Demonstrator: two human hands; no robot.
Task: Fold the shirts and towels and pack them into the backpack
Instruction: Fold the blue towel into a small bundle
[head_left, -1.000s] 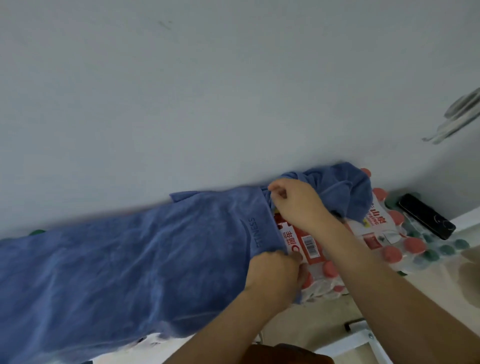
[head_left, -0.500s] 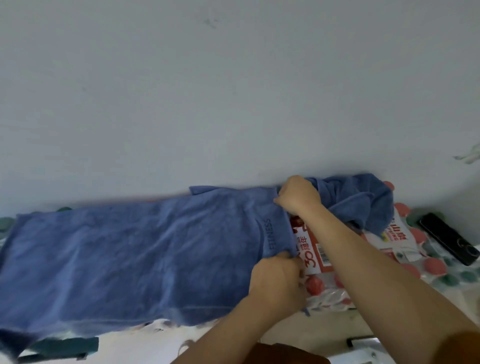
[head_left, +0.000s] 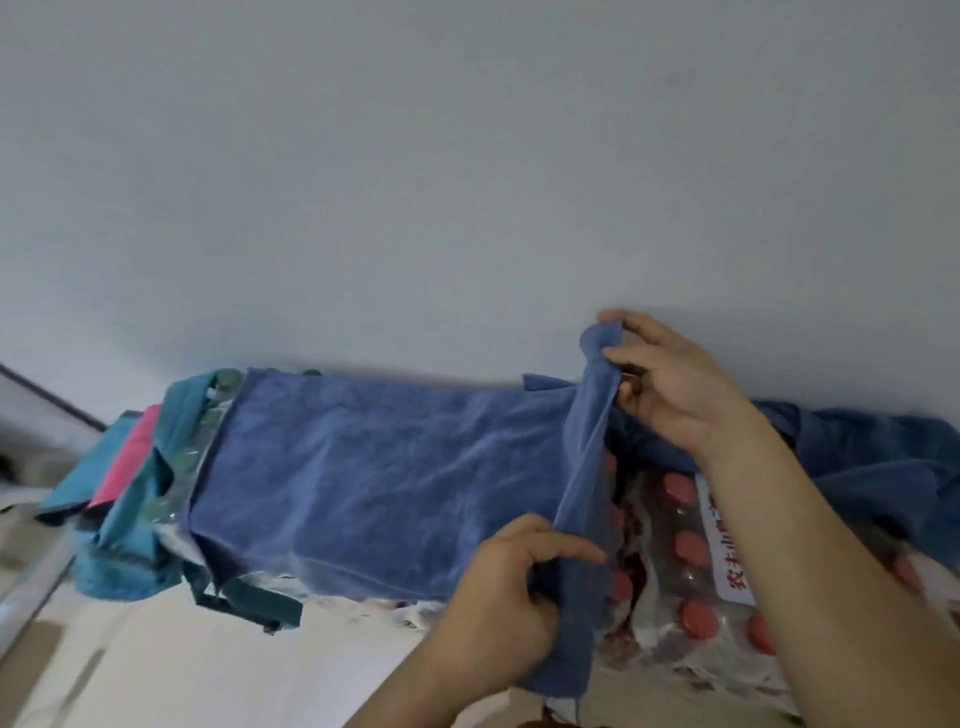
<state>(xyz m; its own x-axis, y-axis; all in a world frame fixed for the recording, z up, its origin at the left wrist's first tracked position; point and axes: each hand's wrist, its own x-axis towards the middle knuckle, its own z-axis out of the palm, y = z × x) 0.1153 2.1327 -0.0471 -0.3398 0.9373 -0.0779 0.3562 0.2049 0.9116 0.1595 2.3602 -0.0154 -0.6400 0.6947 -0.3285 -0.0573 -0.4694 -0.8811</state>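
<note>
Pale grey wall (head_left: 467, 182) fills the upper half of the head view, and a strip of beige floor (head_left: 156, 675) shows at the bottom left.

A blue towel (head_left: 374, 478) lies spread flat to the left of both hands, resting on shrink-wrapped packs of red-capped bottles (head_left: 691, 545). These show just right of the left hand and under the right forearm, one with a white label in red characters.

The left hand (head_left: 498, 608) has its fingers curled round the towel's near right corner, with cloth bunched in its grasp and hanging just below it. The right hand (head_left: 675, 395), farther away and higher, pinches the far right corner between thumb and fingertips, lifted against the wall. The towel's right edge runs as a raised fold from one hand to the other.

Behind the right wrist and forearm lies a crumpled darker blue cloth (head_left: 857, 457). Well to the left of the left hand, past the towel's far end, sits a rumpled teal garment (head_left: 140, 519) with a pink panel.
</note>
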